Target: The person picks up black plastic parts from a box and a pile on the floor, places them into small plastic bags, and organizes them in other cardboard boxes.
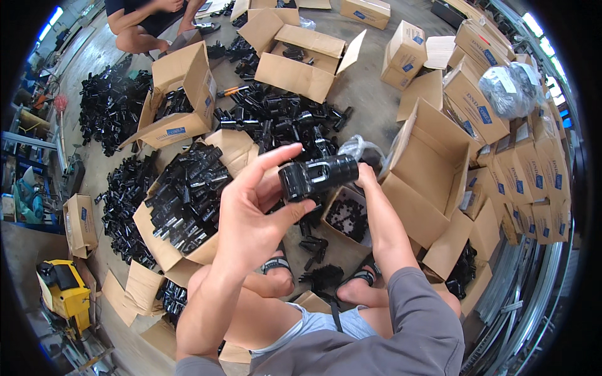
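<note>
Raised in front of me, my left hand (251, 200) is closed on a glossy black tubular part (320, 175) with a slot in its side. The thumb presses from below and the index finger stretches above it. My right hand (367, 175) is closed at the far right end of this part; its fingertips are mostly hidden, and whether it touches the part I cannot tell. Below it stands a small carton (332, 220) of small black pieces. A clear plastic bag (362, 150) lies just behind the right hand.
Heaps of black parts (113, 103) spread over the floor. An open carton (188, 250) full of them stands left; an open carton (433, 169) stands right. Stacked boxes (533, 169) and metal profiles (520, 301) line the right side. Another person (147, 22) crouches far left. A yellow machine (66, 297) stands near left.
</note>
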### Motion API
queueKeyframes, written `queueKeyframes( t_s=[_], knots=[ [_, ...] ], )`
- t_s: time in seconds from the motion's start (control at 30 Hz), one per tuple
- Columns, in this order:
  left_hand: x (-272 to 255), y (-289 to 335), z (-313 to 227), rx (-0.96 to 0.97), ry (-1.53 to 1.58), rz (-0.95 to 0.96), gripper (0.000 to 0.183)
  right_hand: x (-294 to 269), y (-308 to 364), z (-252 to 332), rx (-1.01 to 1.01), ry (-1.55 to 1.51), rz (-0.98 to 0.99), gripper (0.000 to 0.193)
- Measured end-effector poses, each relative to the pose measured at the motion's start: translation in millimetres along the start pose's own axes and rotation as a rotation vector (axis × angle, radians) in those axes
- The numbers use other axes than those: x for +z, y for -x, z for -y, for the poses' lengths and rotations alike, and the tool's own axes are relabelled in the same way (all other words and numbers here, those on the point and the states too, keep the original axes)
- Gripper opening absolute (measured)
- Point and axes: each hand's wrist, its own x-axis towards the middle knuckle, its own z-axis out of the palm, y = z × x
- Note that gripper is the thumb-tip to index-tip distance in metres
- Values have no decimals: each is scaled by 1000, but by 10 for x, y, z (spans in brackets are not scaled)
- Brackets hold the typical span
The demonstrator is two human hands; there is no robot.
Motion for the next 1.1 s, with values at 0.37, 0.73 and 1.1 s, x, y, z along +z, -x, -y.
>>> queueKeyframes(
  t_s=[0.37, 0.73, 1.1],
  knots=[
    [-38, -140, -43, -8, -109, -65, 72, 244, -286, -86, -20, -71, -82, 42],
    [-57, -136, 8, -13, -113, -32, 72, -344, 780, 356, -232, -218, -651, 19],
    [198, 107, -20, 69, -376, 13, 73, -2312, 3167, 1959, -1171, -296, -594, 16]
  ],
)
